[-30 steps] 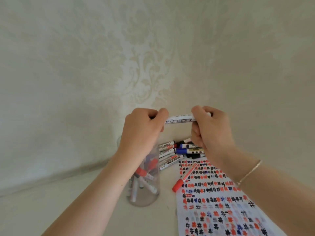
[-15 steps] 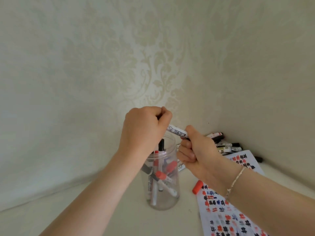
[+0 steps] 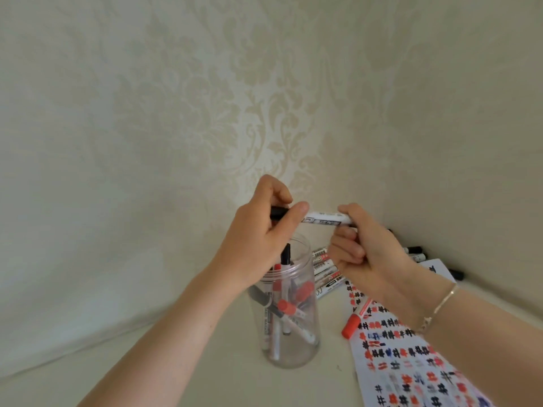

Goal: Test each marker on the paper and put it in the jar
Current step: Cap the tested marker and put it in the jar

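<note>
I hold a white marker (image 3: 323,221) with a black cap level in the air, above the clear plastic jar (image 3: 286,352). My left hand (image 3: 258,236) grips its black cap end, thumb on top. My right hand (image 3: 364,248) pinches the other end of the barrel. The jar stands on the table and holds several red and black markers. The paper (image 3: 411,359), covered with red, black and blue test marks, lies to the jar's right, partly under my right forearm.
A red-capped marker (image 3: 357,317) lies on the paper's left edge. A pile of loose markers (image 3: 326,274) lies behind the jar, and more markers (image 3: 417,254) lie along the wall at the right. Patterned walls meet in a corner close behind.
Both hands rose slightly with the marker, which went from tilted to level. The black cap end now shows in my left hand. The view shifted a little.
</note>
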`<act>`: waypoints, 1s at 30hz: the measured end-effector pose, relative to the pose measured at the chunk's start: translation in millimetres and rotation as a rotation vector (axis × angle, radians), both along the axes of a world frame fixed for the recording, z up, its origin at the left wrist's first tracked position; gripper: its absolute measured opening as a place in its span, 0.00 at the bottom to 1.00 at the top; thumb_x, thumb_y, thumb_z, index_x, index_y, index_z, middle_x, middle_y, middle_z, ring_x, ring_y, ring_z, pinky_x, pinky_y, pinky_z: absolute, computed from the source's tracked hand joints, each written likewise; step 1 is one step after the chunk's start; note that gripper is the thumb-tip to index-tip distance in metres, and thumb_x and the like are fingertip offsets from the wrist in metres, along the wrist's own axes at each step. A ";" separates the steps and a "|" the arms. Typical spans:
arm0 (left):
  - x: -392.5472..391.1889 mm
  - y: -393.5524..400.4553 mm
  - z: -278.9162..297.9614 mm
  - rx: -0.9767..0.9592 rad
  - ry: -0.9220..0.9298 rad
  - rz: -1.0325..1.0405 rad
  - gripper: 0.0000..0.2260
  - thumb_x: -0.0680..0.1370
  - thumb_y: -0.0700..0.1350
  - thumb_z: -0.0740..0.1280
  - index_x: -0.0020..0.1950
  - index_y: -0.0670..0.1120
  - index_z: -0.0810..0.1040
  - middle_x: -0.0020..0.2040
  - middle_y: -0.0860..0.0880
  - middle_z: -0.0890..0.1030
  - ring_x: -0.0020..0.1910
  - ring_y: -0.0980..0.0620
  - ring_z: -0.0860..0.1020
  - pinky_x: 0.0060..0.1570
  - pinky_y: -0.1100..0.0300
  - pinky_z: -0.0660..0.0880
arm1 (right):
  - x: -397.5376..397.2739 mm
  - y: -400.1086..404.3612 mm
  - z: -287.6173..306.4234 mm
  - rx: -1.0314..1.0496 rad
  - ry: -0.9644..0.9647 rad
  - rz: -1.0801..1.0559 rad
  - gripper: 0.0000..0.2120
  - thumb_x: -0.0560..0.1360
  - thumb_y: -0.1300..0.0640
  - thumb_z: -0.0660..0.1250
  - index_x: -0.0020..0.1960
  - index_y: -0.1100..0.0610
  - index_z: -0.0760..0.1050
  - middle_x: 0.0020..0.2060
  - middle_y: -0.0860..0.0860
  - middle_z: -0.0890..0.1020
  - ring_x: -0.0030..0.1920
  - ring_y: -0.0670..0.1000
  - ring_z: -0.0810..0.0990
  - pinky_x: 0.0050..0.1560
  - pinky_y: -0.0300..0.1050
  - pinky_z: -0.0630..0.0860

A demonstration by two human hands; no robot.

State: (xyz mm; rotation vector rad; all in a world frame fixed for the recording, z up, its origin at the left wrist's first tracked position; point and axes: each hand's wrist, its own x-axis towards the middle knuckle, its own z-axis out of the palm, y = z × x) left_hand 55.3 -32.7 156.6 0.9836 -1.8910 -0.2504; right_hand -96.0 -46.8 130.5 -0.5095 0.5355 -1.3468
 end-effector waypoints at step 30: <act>-42.8 -12.7 37.4 0.498 1.151 -0.516 0.17 0.77 0.54 0.53 0.37 0.44 0.71 0.19 0.54 0.54 0.18 0.56 0.51 0.21 0.65 0.51 | -2.4 12.5 -26.2 -0.230 0.551 -0.077 0.11 0.80 0.49 0.59 0.47 0.57 0.72 0.30 0.51 0.71 0.24 0.47 0.66 0.25 0.40 0.64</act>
